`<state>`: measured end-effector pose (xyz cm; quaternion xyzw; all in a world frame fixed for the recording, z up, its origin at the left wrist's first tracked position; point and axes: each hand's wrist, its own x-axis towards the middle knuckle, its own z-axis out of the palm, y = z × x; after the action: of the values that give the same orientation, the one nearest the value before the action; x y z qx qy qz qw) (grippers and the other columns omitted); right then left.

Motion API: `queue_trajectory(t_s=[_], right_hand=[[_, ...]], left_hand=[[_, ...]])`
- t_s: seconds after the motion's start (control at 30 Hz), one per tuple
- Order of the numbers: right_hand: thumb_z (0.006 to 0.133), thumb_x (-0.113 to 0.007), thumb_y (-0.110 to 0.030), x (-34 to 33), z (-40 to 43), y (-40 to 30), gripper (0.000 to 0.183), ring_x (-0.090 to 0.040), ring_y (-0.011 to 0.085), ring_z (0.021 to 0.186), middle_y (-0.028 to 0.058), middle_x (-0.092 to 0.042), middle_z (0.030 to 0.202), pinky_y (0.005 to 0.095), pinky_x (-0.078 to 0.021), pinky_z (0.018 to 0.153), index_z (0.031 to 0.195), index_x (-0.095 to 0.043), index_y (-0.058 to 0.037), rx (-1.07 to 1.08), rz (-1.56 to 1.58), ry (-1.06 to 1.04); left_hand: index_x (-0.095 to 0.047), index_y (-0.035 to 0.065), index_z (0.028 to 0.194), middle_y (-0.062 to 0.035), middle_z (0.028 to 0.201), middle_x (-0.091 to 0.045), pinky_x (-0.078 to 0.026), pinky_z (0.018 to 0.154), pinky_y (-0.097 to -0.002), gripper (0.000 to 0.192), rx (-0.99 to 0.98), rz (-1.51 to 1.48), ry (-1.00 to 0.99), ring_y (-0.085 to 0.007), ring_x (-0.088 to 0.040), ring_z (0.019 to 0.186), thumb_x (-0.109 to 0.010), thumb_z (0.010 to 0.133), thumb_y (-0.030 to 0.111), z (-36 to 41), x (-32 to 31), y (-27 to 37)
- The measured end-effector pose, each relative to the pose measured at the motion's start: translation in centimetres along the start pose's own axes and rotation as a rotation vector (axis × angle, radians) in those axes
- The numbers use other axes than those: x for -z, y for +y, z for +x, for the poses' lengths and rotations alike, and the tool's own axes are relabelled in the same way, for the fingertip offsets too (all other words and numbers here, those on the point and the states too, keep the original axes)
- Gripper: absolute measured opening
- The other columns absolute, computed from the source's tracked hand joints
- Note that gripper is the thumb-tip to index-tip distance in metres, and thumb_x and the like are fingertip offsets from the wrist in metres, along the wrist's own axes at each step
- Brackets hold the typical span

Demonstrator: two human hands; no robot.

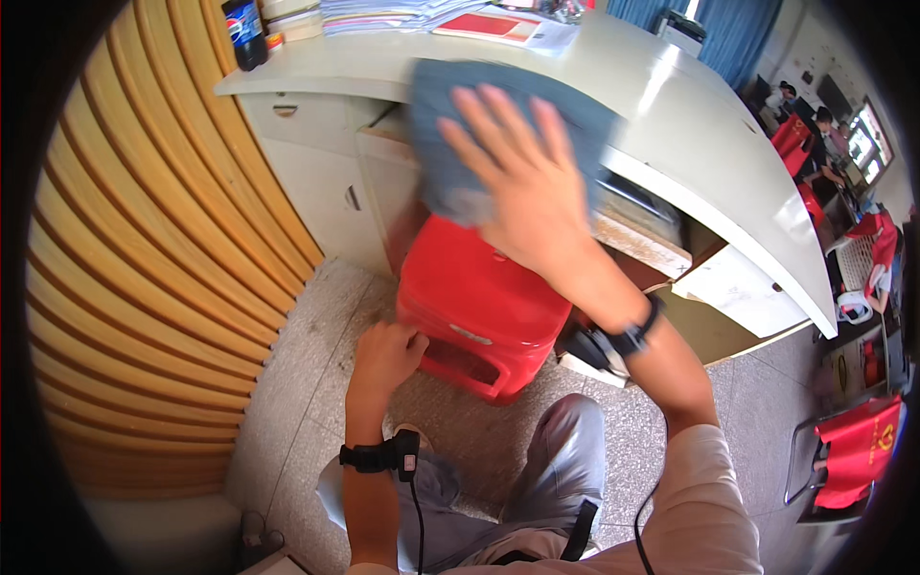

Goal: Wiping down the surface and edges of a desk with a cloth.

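My right hand (535, 187) lies with fingers spread against a blue cloth (442, 169), which overlaps the far part of a red plastic stool (481, 280) and the desk's front edge. Both hand and cloth are blurred. The thumb is hidden, and whether the cloth presses on the stool or is held above it cannot be made out. Beside the stool's near left corner is my left hand (388, 356), fingers curled. Its fingertips are out of sight, so a grip on the stool is not certain.
A white desk (690, 93) with drawers and an open shelf curves ahead. On it stand a Pepsi bottle (246, 36) and paper stacks (395, 14). Slatted wood panelling (165, 215) rises at left. A red-draped chair (859, 453) and several people are at right.
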<state>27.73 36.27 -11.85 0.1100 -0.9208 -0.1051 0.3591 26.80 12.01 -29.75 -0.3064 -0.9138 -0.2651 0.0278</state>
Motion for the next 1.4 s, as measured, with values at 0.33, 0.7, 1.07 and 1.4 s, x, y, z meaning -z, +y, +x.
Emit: queue_trajectory(t_s=[0.33, 0.7, 1.07, 1.4], right_hand=[[0.096, -0.061, -0.015, 15.8, -33.1, 20.8, 0.058, -0.048, 0.0299, 0.136, 0.0214, -0.053, 0.146, 0.0385, -0.0288, 0.118, 0.147, -0.044, 0.0089, -0.881, -0.022, 0.468], [0.087, -0.061, -0.009, 7.4, -17.9, 12.1, 0.049, -0.051, 0.0285, 0.130, 0.0142, -0.057, 0.131, 0.0391, -0.0316, 0.117, 0.134, -0.051, -0.0002, -0.767, -0.108, 0.647], [0.050, -0.073, -0.020, 3.9, -8.7, 7.1, 0.057, -0.052, 0.0296, 0.127, 0.0150, -0.061, 0.130, 0.0571, -0.0307, 0.113, 0.103, -0.072, 0.0020, -0.330, 0.000, 0.435], [0.078, -0.067, -0.031, 16.5, -30.5, 21.6, 0.038, -0.060, 0.0318, 0.121, 0.0106, -0.070, 0.117, 0.0541, -0.0309, 0.115, 0.111, -0.076, -0.0127, -0.315, -0.581, 0.426]], left_hand=[[-0.060, -0.0006, 0.067, -0.0222, 0.066, -0.060, -0.047, 0.058, -0.0480, 0.025, -0.204, -0.133, 0.033, -0.0424, -0.062, 0.064, -0.069, 0.084, 0.016, 2.8, -1.0, 2.9], [-0.054, 0.0004, 0.064, -0.0190, 0.062, -0.057, -0.045, 0.052, -0.0432, 0.024, -0.210, -0.110, 0.128, -0.0378, -0.059, 0.056, -0.071, 0.079, 0.010, 2.3, -1.3, 3.4], [-0.054, -0.0015, 0.068, -0.0175, 0.062, -0.054, -0.042, 0.050, -0.0385, 0.016, -0.361, -0.176, 0.165, -0.0323, -0.054, 0.051, -0.066, 0.079, 0.000, 3.0, -2.5, 5.8], [-0.041, -0.0034, 0.066, -0.0185, 0.058, -0.041, -0.032, 0.047, -0.0372, 0.030, -0.391, -0.171, 0.218, -0.0252, -0.035, 0.047, -0.063, 0.087, -0.002, 3.2, -2.9, 5.3]])
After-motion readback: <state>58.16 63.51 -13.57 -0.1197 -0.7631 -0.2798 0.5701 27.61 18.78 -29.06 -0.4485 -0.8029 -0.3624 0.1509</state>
